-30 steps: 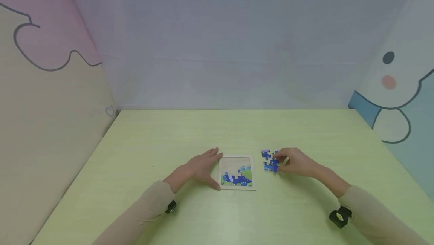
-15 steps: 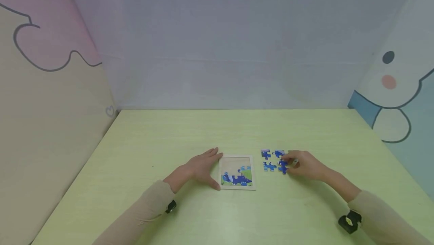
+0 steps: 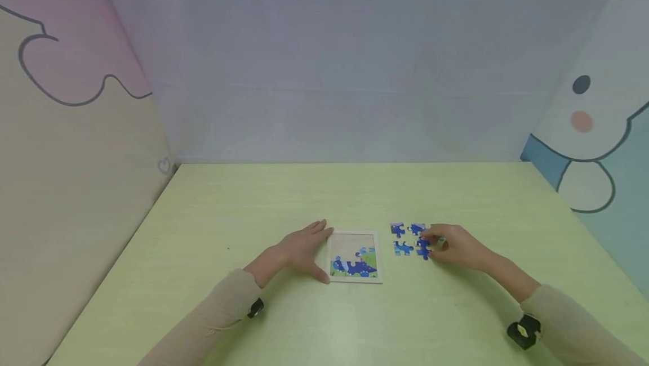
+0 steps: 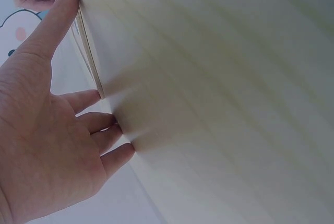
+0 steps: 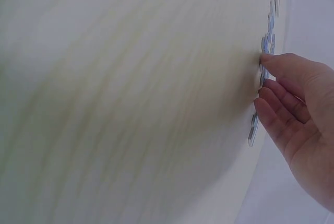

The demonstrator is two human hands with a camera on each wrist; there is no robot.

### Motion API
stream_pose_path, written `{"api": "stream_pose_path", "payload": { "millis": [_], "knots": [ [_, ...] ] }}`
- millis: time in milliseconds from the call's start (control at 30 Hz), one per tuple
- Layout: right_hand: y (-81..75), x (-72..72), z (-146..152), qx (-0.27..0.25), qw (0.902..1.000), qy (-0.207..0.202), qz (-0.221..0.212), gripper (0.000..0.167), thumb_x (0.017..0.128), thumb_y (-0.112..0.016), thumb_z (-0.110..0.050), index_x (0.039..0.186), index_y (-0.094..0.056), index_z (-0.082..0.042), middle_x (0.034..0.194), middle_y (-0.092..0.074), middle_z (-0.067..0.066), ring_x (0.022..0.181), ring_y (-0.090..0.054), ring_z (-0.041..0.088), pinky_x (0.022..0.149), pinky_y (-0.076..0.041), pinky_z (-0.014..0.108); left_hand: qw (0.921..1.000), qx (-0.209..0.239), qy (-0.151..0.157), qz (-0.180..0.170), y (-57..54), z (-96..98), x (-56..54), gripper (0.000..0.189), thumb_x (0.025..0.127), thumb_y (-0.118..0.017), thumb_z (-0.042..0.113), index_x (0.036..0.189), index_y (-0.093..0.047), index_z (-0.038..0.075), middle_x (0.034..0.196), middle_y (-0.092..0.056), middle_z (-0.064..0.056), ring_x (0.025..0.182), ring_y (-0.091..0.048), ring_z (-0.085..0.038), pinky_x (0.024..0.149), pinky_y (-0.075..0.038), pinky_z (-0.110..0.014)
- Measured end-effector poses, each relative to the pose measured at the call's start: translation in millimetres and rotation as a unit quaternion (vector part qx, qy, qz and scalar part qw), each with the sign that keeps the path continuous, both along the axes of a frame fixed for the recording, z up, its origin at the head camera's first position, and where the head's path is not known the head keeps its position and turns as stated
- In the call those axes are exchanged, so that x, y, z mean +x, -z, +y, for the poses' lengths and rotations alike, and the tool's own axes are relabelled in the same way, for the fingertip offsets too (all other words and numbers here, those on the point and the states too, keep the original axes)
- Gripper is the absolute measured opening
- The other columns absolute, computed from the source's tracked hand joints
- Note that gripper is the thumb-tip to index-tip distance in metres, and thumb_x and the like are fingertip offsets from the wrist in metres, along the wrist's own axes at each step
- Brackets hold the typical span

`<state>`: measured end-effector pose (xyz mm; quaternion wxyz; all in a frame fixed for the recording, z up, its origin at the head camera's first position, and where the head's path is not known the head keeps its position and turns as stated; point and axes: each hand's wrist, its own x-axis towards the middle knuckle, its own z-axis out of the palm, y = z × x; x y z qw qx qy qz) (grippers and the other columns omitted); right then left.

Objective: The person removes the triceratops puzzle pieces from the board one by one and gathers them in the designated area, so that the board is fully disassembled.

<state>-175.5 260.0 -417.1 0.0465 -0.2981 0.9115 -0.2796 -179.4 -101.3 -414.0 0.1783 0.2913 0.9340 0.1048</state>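
Note:
A square jigsaw puzzle board (image 3: 380, 253) with a pale frame lies on the table, its lower part filled with blue dinosaur pieces. My left hand (image 3: 304, 250) rests at its left edge, fingers spread, the thumb at the near corner and a fingertip at the far one. In the left wrist view the thumb (image 4: 49, 25) touches the frame. Right of the board, my right hand (image 3: 453, 246) pinches a blue puzzle piece (image 3: 423, 249) on the table between thumb and fingers. Loose pieces lie beside it: an upper left piece (image 3: 397, 230), an upper piece (image 3: 417, 228) and a lower left piece (image 3: 403, 248).
The pale yellow-green table (image 3: 284, 197) reaches a plain light wall (image 3: 324, 73) at the back. Side walls carry cartoon drawings. Another piece (image 5: 252, 130) lies partly behind the right hand, and its picture is hidden.
My right hand has slid right with the pinched puzzle piece, away from the lower left piece, then stays nearly still. The left hand and board have not moved.

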Motion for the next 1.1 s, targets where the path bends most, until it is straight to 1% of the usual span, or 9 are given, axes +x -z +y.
{"api": "stream_pose_path", "payload": {
  "millis": [300,400,600,667,833,1000,1100],
  "knots": [
    [0.8,0.4,1,0.000,1.0000,0.001,-0.001,0.035,0.070,-0.071,0.002,0.103,-0.062,0.009,0.089,-0.063,0.010,0.080,-0.058,0.022,0.062,-0.053,0.022,1.0000,-0.008,0.000,-0.002,1.0,1.1,-0.7,0.107,0.063,-0.073,0.057,0.145,-0.023,0.011,0.151,-0.012,-0.011,0.138,-0.009,-0.025,0.109,-0.020,-0.043],
    [0.5,0.6,2,0.002,1.0000,0.003,-0.005,0.035,0.070,-0.071,0.001,0.103,-0.061,0.009,0.090,-0.063,0.009,0.081,-0.058,0.022,0.063,-0.053,0.022,1.0000,-0.002,-0.001,-0.003,0.5,1.1,-0.5,0.106,0.063,-0.074,0.055,0.144,-0.024,0.010,0.151,-0.013,-0.012,0.138,-0.010,-0.026,0.109,-0.021,-0.044],
    [-5.5,0.1,-2,0.016,0.9998,0.000,0.011,0.033,0.071,-0.071,-0.001,0.101,-0.062,0.008,0.090,-0.064,0.010,0.080,-0.059,0.022,0.063,-0.053,0.026,1.0000,0.000,0.002,0.001,2.5,0.4,-1.5,0.106,0.063,-0.074,0.056,0.144,-0.024,0.010,0.151,-0.013,-0.012,0.138,-0.010,-0.026,0.109,-0.022,-0.044],
    [-8.3,-0.5,-6,0.024,0.9996,0.003,0.012,0.032,0.072,-0.071,-0.002,0.102,-0.062,0.007,0.090,-0.064,0.008,0.080,-0.059,0.021,0.063,-0.052,0.027,1.0000,-0.001,0.003,0.001,3.1,0.3,-1.7,0.106,0.063,-0.074,0.057,0.144,-0.024,0.010,0.151,-0.013,-0.012,0.138,-0.010,-0.026,0.109,-0.022,-0.044],
    [-14.2,-4.3,-21,0.042,0.9991,0.005,-0.008,0.034,0.076,-0.070,-0.007,0.107,-0.062,0.004,0.093,-0.063,0.006,0.084,-0.058,0.020,0.062,-0.050,0.024,1.0000,-0.003,0.004,0.002,3.1,0.0,-1.6,0.106,0.063,-0.073,0.057,0.144,-0.024,0.010,0.151,-0.013,-0.012,0.138,-0.010,-0.026,0.109,-0.021,-0.043],
    [-17.3,-8.6,-38,0.050,0.9986,-0.017,-0.008,0.036,0.076,-0.070,-0.008,0.110,-0.061,0.003,0.095,-0.062,0.006,0.086,-0.058,0.021,0.063,-0.050,0.023,1.0000,-0.004,0.002,0.003,2.1,-0.6,-1.0,0.107,0.063,-0.073,0.057,0.144,-0.023,0.010,0.151,-0.012,-0.012,0.138,-0.010,-0.026,0.110,-0.020,-0.042],
    [-18.7,-10.3,-49,0.036,0.9988,-0.032,-0.012,0.037,0.076,-0.071,-0.007,0.110,-0.061,0.004,0.093,-0.061,0.006,0.085,-0.057,0.022,0.061,-0.049,0.023,1.0000,-0.001,0.001,0.001,0.8,-1.1,-0.4,0.107,0.062,-0.074,0.057,0.144,-0.023,0.010,0.151,-0.012,-0.011,0.138,-0.009,-0.026,0.110,-0.020,-0.042]
  ]
}}
